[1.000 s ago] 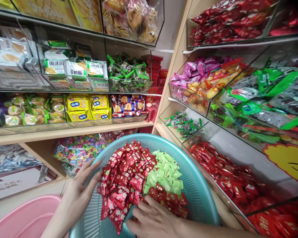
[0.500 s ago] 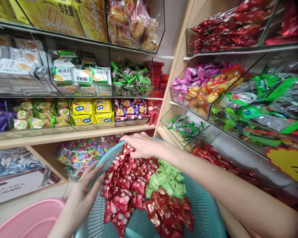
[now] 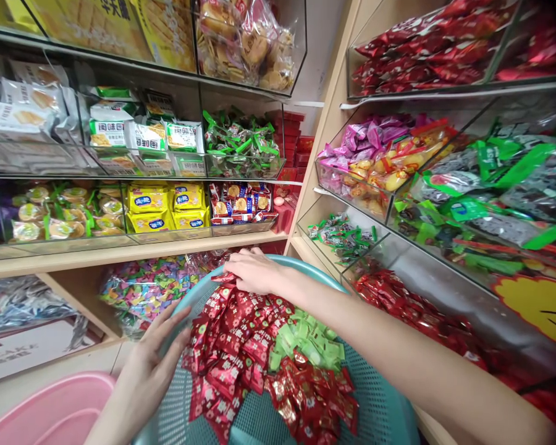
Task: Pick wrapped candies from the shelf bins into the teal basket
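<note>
A teal perforated basket [image 3: 380, 395] holds red flower-patterned packets [image 3: 231, 346], small light-green packets [image 3: 310, 340] and shiny red wrapped sweets [image 3: 312, 395]. At the basket's far edge, my right hand [image 3: 252, 271] has its fingers curled on a red packet at the top of the patterned pile. My left hand [image 3: 155, 364] is at the basket's left rim, fingers spread, just beside the patterned packets, holding nothing.
A pink tub [image 3: 50, 408] stands at lower left. Shelves with clear bins of snacks rise ahead and on the right, including yellow packs [image 3: 167, 207] and green-wrapped sweets [image 3: 343, 238]. A bag of colourful pieces [image 3: 143, 287] lies under the left shelf.
The view has shifted slightly. The red packet at my right hand's fingertips now lies flatter near the far rim. My left hand stays beside the left rim.
</note>
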